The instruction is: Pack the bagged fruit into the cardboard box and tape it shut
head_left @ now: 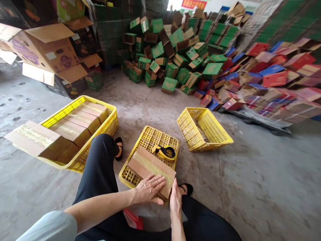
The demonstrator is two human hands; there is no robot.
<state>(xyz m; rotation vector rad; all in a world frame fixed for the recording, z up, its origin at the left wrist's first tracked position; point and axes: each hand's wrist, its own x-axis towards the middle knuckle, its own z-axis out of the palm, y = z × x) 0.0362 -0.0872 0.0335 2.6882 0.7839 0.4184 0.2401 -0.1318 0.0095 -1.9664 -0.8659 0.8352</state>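
A flat brown cardboard box (147,165) with clear tape along its top lies on an overturned yellow crate (150,136) between my legs. My left hand (148,188) lies flat on the near end of the box, fingers spread. Edge-on against the box's near right corner, my right hand (175,199) presses with its fingers straight and together. A yellow tape dispenser (164,152) rests on the crate just beyond the box, untouched.
A yellow crate (109,124) at left holds several taped brown boxes. An empty yellow crate (203,127) stands tilted at right. Piles of green boxes (174,49) and red and blue boxes (269,78) fill the back. Large cartons (47,50) stand at far left.
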